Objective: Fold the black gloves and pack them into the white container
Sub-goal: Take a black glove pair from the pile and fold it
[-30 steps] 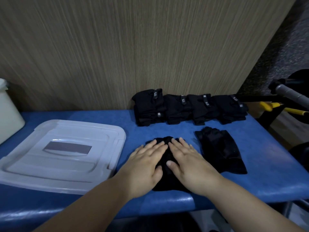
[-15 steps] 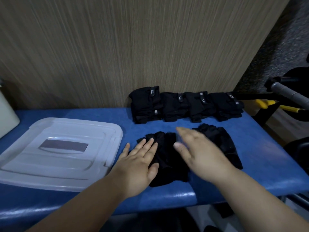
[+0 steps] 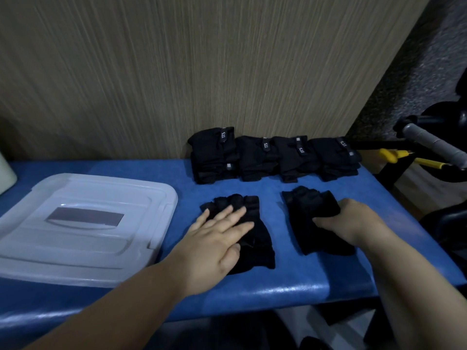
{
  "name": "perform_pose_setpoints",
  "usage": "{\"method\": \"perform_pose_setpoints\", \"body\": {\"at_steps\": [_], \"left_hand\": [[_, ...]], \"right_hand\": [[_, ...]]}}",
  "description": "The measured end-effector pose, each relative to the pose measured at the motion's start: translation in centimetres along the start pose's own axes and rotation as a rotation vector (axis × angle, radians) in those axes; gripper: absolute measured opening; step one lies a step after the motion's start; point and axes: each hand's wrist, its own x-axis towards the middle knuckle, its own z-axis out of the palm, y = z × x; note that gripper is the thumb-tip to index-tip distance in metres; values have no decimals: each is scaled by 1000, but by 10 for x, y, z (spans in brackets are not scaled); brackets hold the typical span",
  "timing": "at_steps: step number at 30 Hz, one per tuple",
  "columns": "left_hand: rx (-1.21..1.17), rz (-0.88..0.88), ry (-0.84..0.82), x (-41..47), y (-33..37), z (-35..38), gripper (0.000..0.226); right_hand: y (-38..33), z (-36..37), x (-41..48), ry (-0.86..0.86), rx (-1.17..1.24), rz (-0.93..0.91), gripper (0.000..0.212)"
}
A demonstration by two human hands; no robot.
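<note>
Left glove (image 3: 255, 246) and right glove (image 3: 310, 205) lie apart on the bench (image 3: 303, 279).
Left hand (image 3: 214, 238) presses flat on the left glove; right hand (image 3: 353, 223) grips the right glove's side. Folded gloves (image 3: 273, 157) line the wall behind.

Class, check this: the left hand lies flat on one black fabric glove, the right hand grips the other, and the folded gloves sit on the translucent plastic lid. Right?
One slip. The head view shows the row of folded black gloves on the blue padded table by the wall, beside the translucent plastic lid, not on it. The rest holds.
</note>
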Motion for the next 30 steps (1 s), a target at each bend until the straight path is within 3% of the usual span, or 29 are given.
{"method": "perform_pose_setpoints", "body": {"at_steps": [2,6,10,15,18,20,22,25,27,30], "left_hand": [[50,-24,-58,0,-1,3,61],[43,-19,-69,1,-2,4,76],[-9,-10,-65,1,-4,2,54],[-277,-72,84,2,-6,-3,42],[-404,-115,170,2,-4,-7,22],[-416,-152,188,3,-4,-7,25],[-401,-176,234,3,-6,-7,35],[-440,-243,318,2,-7,-9,53],[-522,-302,346,2,-3,-15,61],[-569,-356,324,2,2,-19,49]], "right_hand": [[-5,3,-4,-39,178,-74,36],[-15,14,-11,-98,457,-187,30],[-31,15,-30,-306,815,-268,23],[-43,13,-43,-548,994,-359,40],[-47,19,-41,-425,930,-380,14],[-47,29,-36,-247,743,-361,6],[-45,38,-32,-124,503,-344,10],[-48,46,-35,-90,315,-328,30],[-51,48,-38,-125,319,-330,40],[-56,50,-39,-239,525,-288,41]]}}
